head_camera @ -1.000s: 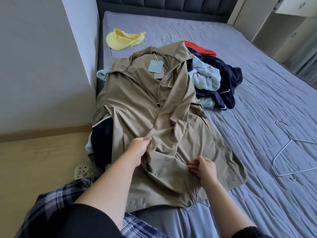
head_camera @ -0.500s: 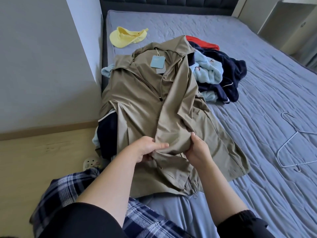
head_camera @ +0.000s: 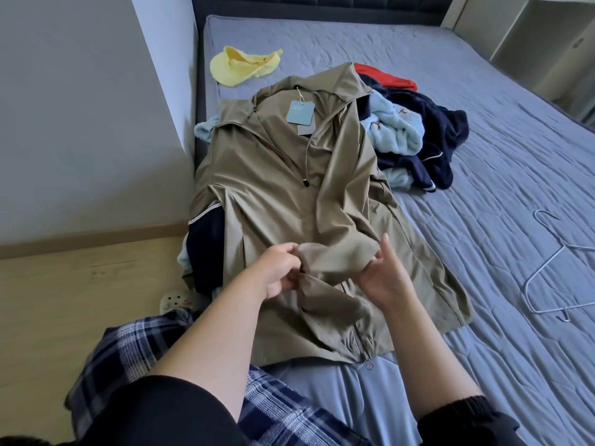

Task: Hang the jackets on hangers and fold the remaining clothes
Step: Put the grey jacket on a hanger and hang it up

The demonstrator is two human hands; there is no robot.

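Note:
A tan zip jacket (head_camera: 283,194) lies spread on the bed, collar away from me, with a blue tag (head_camera: 301,113) inside the neck. One sleeve crosses its front, and both hands hold the cuff end of it. My left hand (head_camera: 277,270) pinches the cuff's left side. On the cuff's right side my right hand (head_camera: 384,278) grips from below, thumb up. A wire hanger (head_camera: 561,278) lies on the bed at the right. A heap of navy, light blue and red clothes (head_camera: 418,136) sits behind the jacket.
A yellow cap (head_camera: 240,67) lies near the headboard. More dark and light blue clothing (head_camera: 206,249) pokes out under the jacket's left side at the bed edge (head_camera: 200,101). A wall and wooden floor are to the left, with a slipper (head_camera: 175,302) on the floor.
Both hands have gathered the sleeve end and lifted it slightly; my right hand moved up from the lower hem to the cuff. The view has shifted a little closer.

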